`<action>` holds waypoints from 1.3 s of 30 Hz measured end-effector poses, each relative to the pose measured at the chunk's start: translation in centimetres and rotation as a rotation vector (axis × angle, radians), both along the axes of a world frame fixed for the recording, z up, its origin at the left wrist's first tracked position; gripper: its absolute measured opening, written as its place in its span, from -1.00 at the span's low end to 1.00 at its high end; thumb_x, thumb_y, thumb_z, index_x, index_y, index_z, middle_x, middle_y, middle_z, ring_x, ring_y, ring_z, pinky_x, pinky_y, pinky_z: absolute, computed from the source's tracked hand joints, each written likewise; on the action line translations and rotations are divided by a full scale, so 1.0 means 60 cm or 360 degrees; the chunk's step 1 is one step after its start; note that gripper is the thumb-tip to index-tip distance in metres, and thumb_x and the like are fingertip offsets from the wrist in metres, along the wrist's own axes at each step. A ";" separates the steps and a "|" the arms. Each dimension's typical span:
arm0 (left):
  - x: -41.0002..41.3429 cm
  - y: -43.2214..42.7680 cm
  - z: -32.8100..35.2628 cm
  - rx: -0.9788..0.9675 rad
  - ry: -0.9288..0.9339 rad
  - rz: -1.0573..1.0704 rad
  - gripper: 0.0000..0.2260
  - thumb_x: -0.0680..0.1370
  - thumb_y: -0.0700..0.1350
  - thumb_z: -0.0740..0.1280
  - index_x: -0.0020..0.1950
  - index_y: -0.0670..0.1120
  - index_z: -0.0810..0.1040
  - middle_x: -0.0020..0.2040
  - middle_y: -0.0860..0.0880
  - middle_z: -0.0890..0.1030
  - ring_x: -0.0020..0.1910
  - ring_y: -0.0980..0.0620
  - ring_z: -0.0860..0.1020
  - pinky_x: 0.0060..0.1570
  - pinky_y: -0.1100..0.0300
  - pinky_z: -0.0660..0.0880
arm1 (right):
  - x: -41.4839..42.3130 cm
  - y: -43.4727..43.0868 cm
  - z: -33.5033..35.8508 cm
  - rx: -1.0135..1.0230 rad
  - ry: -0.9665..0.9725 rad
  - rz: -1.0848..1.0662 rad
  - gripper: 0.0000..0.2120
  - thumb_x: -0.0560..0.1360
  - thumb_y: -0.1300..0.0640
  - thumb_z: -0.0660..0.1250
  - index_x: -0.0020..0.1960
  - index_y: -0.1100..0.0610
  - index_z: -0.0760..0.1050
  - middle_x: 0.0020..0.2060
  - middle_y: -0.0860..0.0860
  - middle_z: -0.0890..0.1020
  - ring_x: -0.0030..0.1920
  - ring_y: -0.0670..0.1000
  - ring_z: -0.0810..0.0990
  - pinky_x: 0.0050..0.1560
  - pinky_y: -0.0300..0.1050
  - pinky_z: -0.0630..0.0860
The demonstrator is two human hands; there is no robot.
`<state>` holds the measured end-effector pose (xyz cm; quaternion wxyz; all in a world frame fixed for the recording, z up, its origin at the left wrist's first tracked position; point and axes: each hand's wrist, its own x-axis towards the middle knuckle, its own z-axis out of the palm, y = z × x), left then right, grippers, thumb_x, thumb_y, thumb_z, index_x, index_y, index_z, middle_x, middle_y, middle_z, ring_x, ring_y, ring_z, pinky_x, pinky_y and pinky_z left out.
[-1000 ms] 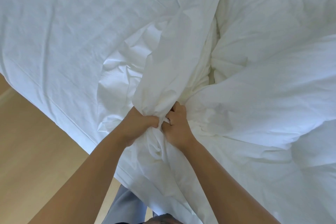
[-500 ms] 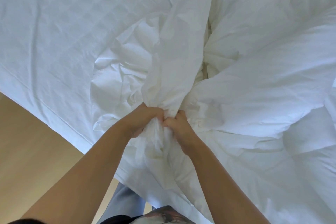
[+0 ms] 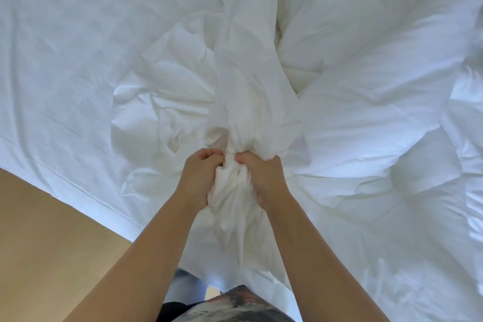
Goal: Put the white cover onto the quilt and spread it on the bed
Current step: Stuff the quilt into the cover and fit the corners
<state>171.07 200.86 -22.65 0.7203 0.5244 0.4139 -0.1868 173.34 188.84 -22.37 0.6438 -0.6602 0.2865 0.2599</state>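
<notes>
Head view: left hand [image 3: 202,178] and right hand [image 3: 261,178] both fisted tight on a bunched rope of white cover [image 3: 248,81] at frame centre, quilt [image 3: 366,102] heaped at right. Risk — twisted cloth hides the opening, so the quilt could jam or go in skewed. Sheeted bed [image 3: 65,47] fills upper left; wood floor [image 3: 39,230] lower left.

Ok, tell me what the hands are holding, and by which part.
The left hand and right hand both grip the white cover, side by side on one gathered bunch of its cloth.
</notes>
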 end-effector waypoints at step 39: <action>0.037 -0.034 0.012 -0.0211 0.0304 -0.0563 -0.73 0.63 -0.17 0.17 0.28 -0.24 0.48 -0.04 -0.17 0.60 -0.08 -0.11 0.56 0.01 0.11 0.50 | -0.047 -0.052 -0.007 0.0797 0.0066 -0.0217 -0.60 0.24 0.24 0.37 0.08 0.21 0.56 -0.11 0.10 0.68 -0.07 0.09 0.66 -0.15 -0.05 0.60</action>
